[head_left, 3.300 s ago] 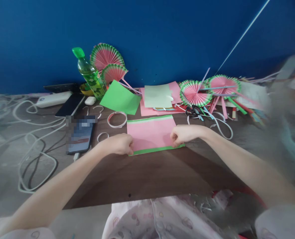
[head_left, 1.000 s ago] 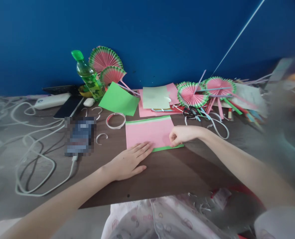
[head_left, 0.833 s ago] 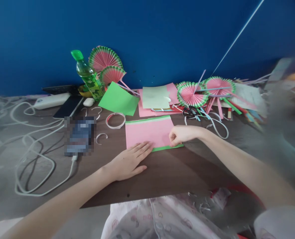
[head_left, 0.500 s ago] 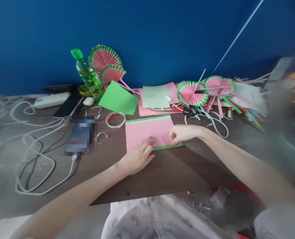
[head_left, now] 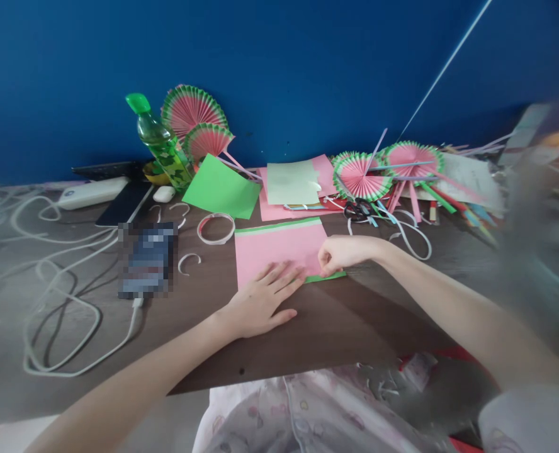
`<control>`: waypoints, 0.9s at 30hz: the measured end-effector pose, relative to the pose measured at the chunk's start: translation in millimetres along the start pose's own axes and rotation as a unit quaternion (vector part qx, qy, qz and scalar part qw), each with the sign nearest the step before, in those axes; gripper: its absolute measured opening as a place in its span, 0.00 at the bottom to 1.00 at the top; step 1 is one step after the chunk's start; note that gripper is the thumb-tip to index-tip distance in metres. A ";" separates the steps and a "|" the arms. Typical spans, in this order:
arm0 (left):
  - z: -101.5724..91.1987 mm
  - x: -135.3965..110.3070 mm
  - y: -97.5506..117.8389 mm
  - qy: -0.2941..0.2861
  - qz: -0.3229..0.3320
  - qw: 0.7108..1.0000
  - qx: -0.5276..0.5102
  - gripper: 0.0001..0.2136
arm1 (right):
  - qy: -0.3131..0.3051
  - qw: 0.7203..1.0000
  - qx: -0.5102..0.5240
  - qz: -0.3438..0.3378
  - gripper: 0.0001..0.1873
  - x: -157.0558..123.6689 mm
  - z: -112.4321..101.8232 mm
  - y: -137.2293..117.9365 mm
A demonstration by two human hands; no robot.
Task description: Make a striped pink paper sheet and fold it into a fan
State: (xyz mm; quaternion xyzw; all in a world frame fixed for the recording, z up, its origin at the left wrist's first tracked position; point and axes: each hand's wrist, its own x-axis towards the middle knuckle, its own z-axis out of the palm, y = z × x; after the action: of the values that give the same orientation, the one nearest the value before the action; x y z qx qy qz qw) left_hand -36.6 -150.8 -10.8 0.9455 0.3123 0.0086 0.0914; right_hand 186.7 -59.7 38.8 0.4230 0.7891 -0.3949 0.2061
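A pink paper sheet with green strips along its far and near edges lies flat on the dark brown table. My left hand lies on its near edge, fingers stretched out and pressing the folded fold line. My right hand is closed in a pinch on the sheet's near right corner, where the green strip shows.
Behind the sheet lie loose green and pink papers, finished pink paper fans, scissors, paper strips and tape rings. A green bottle stands at the back left. A phone with white cables lies left.
My left hand let go of the sheet's left corner, opened flat, and slid rightward along the near edge toward my right hand. My right hand has stayed pinched at the right corner.
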 end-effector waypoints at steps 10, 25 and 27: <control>1.8 -0.7 1.7 0.012 -0.009 1.000 0.010 0.29 | -0.004 1.000 -0.003 0.001 0.10 3.5 0.6 2.7; 0.4 -0.4 2.9 0.016 -0.011 1.000 0.009 0.30 | -0.001 1.000 -0.029 0.010 0.10 1.8 0.4 -3.8; 0.5 -0.7 2.9 0.016 -0.010 1.000 0.011 0.30 | 0.004 0.999 -0.045 0.013 0.10 0.7 1.8 -5.6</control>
State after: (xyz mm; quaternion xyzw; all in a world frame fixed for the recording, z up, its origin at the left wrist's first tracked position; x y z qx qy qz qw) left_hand -35.4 -153.6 -10.7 0.9430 0.3234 0.0195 0.0764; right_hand 181.6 -62.6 39.7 0.4254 0.8012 -0.3544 0.2270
